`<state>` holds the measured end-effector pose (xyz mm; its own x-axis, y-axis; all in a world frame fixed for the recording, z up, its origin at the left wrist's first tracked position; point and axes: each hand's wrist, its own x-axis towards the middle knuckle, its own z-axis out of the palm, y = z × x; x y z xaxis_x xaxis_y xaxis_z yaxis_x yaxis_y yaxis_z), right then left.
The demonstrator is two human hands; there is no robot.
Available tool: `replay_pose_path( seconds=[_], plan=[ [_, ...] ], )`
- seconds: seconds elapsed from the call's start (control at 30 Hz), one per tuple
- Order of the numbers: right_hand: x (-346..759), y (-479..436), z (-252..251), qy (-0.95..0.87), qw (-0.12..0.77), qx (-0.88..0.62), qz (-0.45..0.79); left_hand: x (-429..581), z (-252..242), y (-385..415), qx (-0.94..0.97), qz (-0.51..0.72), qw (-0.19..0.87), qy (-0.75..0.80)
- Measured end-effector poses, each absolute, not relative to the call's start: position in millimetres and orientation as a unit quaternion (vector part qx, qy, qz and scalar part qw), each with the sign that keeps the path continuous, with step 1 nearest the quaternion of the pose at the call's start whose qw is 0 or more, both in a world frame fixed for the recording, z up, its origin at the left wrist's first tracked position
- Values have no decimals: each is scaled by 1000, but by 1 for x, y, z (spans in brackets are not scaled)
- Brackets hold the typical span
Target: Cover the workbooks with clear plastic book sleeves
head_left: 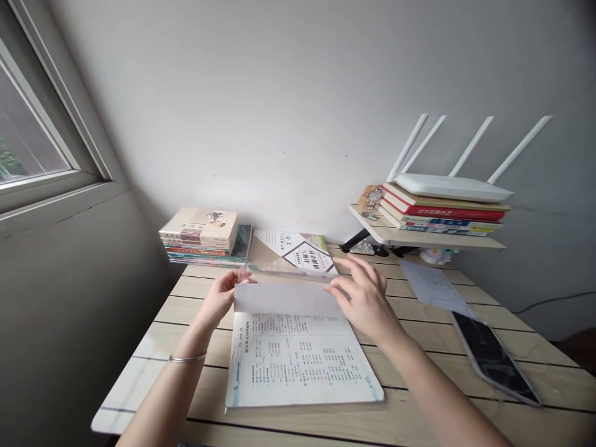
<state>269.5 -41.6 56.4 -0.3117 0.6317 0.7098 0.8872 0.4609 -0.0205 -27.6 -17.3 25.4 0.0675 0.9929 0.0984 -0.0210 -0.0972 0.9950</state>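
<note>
An open printed booklet (pixel 298 363) lies flat on the pale wooden table (pixel 419 403) in front of me. Its top sheet (pixel 284 298) is lifted and folded towards me. My left hand (pixel 222 297) pinches the left end of that sheet. My right hand (pixel 365 295) rests on the sheet's right end, fingers partly stretched and touching its edge. A silver bangle (pixel 187 358) is on my left wrist. Beyond the sheet a second book with a diamond pattern on its cover (pixel 295 253) leans against the wall.
A stack of books (pixel 200 237) stands at the back left. At the right, a small shelf (pixel 428 237) carries books and a white router (pixel 451 186). A loose paper (pixel 433 287) and a dark phone (pixel 493 357) lie on the right. A window (pixel 28 136) is at left.
</note>
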Motion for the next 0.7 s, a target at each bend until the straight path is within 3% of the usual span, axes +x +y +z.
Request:
replay_pose_path(
  seconds=[0.17,0.33,0.5,0.7],
  plan=[
    [264,-54,30,-743,356,-512,-244,-22,4,-9,431,566,486,507],
    [258,-65,0,-796,320,-498,-127,-18,-17,0,352,574,506,539],
    [235,-76,-10,-875,264,-400,-64,-12,-24,1,366,575,507,528],
    [198,-70,-5,-923,238,-283,-103,-14,-28,3,340,588,536,501]
  ],
)
